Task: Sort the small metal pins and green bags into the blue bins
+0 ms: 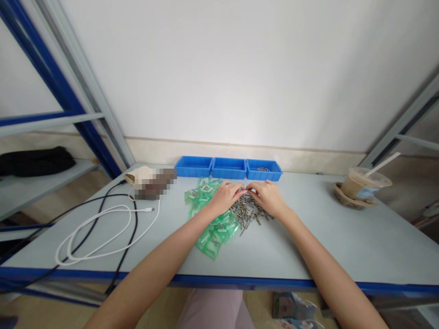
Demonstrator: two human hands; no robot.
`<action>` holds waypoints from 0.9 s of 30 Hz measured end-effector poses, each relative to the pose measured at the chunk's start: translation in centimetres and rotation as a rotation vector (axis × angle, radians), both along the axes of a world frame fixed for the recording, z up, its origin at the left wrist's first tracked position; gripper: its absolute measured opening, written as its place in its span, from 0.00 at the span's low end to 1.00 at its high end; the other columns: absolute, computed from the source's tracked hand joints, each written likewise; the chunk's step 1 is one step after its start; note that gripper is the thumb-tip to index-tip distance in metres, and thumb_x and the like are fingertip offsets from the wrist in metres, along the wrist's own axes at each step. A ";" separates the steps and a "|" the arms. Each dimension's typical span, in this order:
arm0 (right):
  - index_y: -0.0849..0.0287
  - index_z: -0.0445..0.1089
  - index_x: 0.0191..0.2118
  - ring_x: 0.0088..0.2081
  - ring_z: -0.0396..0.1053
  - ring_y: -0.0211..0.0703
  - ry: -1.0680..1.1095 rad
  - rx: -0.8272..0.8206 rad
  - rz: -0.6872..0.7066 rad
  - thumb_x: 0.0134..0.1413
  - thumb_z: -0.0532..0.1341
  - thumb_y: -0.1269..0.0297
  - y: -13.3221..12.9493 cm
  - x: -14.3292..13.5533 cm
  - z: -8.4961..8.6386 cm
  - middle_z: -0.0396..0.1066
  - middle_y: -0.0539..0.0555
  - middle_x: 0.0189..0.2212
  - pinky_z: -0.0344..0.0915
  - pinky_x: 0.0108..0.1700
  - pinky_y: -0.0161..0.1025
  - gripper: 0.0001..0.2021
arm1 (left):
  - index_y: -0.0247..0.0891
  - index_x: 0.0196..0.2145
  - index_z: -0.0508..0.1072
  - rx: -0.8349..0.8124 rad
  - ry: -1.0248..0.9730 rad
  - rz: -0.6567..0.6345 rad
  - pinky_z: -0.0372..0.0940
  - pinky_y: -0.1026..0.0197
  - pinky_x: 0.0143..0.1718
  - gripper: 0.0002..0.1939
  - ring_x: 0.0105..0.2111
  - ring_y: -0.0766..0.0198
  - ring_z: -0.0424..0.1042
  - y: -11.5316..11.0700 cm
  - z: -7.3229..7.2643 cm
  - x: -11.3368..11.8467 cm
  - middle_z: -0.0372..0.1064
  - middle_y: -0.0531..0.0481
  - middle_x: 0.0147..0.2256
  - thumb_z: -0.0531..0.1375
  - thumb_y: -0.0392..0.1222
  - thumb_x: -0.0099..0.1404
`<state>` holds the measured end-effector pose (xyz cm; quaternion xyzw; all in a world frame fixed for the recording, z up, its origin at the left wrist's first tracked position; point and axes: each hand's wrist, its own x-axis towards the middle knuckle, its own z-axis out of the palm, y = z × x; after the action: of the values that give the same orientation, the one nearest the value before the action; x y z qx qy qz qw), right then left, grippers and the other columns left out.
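My left hand [226, 196] and my right hand [266, 196] meet fingertip to fingertip over a heap of small metal screw-like parts [247, 214]. Both are pinched closed; whatever lies between the fingertips is too small to make out. Green plastic bags [209, 233] with small parts inside are piled beside and under my left hand. Behind the hands is a row of blue bins: the left bin [194, 172] and middle bin [228, 172] show nothing inside, and the right bin [264, 175] has a few metal parts.
On the left of the table [343, 246] lie a coiled white cable [99, 212], black cables [136, 224] and a partly blurred item [154, 183]. At the right a lidded cup [363, 185] with a straw sits in a cardboard holder [353, 201]. A wall rises behind.
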<state>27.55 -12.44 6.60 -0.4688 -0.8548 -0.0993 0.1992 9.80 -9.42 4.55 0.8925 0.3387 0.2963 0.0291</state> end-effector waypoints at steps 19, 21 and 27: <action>0.57 0.67 0.39 0.35 0.68 0.42 0.037 0.004 0.034 0.59 0.52 0.63 0.1 0.0 0.0 0.73 0.53 0.36 0.50 0.37 0.37 0.09 | 0.37 0.30 0.66 0.005 0.011 -0.024 0.56 0.62 0.41 0.13 0.27 0.67 0.67 -0.2 0.3 0.0 0.66 0.56 0.21 0.47 0.41 0.68; 0.58 0.67 0.39 0.33 0.68 0.40 0.078 -0.013 0.055 0.58 0.53 0.63 0.0 -0.1 -0.2 0.73 0.52 0.36 0.51 0.37 0.37 0.08 | 0.37 0.26 0.66 0.012 0.025 -0.016 0.56 0.61 0.40 0.16 0.27 0.66 0.66 -0.2 0.3 0.1 0.65 0.56 0.21 0.45 0.41 0.68; 0.56 0.70 0.37 0.31 0.69 0.39 0.195 -0.064 0.042 0.58 0.53 0.60 0.8 0.0 -0.5 0.74 0.50 0.31 0.55 0.37 0.36 0.10 | 0.37 0.20 0.63 0.012 0.006 0.003 0.56 0.60 0.40 0.22 0.26 0.65 0.66 -0.2 0.2 0.1 0.65 0.54 0.20 0.42 0.42 0.69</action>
<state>27.54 -11.64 6.05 -0.4644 -0.8437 -0.0215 0.2684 9.91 -9.59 4.79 0.8930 0.3384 0.2959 0.0225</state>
